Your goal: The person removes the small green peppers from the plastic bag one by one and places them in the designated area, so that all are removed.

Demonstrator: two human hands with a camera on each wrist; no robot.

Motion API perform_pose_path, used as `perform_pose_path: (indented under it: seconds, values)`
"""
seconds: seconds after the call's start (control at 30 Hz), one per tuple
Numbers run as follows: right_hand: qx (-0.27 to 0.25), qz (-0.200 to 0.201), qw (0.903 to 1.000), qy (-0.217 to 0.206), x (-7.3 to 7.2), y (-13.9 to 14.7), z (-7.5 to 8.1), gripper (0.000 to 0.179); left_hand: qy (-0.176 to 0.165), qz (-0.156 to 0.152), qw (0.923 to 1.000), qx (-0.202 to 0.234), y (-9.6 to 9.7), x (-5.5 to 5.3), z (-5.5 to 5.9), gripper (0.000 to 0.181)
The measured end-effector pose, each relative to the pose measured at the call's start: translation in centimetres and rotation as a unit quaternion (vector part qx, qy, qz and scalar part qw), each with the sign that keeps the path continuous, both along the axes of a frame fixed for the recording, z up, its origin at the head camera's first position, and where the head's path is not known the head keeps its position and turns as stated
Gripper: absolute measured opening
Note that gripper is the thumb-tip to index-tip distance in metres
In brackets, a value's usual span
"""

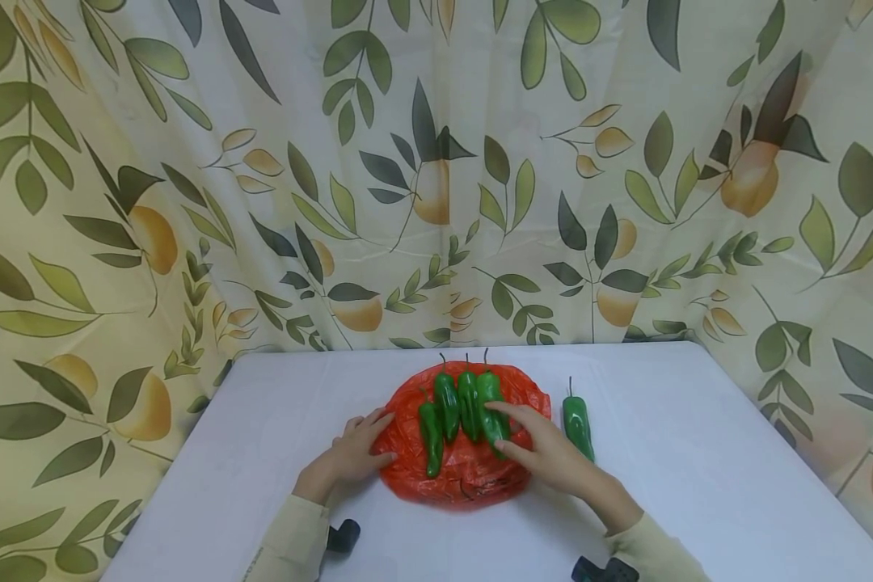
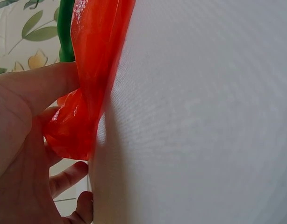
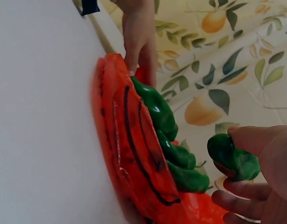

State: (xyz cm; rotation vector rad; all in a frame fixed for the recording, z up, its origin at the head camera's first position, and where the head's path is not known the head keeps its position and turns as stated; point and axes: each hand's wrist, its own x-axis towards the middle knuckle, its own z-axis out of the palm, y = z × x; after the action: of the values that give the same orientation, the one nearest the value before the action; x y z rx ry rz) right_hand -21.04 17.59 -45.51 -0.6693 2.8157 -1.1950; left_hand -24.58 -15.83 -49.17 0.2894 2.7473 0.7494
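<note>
A red plastic bag [image 1: 473, 485] lies spread on the white table, with three green peppers [image 1: 447, 404] side by side on top of it. My right hand [image 1: 546, 453] pinches another green pepper [image 3: 234, 156] between thumb and fingers. This pepper is at the right end of the row, and the right wrist view shows it raised above the bag. At the bag's left edge, my left hand [image 1: 356, 453] rests with spread fingers. Its thumb [image 2: 54, 84] touches the red plastic in the left wrist view, and part of the bag bulges between thumb and fingers.
One more green pepper [image 1: 578, 424] lies on the table [image 1: 662, 404] just right of the bag, close to my right hand. A curtain [image 1: 436, 202] printed with leaves and fruit hangs behind the table. Black wrist devices [image 1: 344, 536] show at both sleeves.
</note>
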Motion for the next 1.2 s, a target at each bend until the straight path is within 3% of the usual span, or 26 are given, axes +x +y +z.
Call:
perform_pose_path:
  seconds: [0.5, 1.2]
  values:
    - [0.005, -0.029, 0.9996, 0.007, -0.5, 2.0, 1.4, 0.055, 0.008, -0.003, 1.0, -0.001, 0.0, 0.0, 0.0, 0.075]
    - [0.006, -0.072, 0.9964, -0.044, -1.3, 4.9, 2.9, 0.059, 0.006, -0.007, 1.0, 0.002, 0.1, 0.1, 0.1, 0.075]
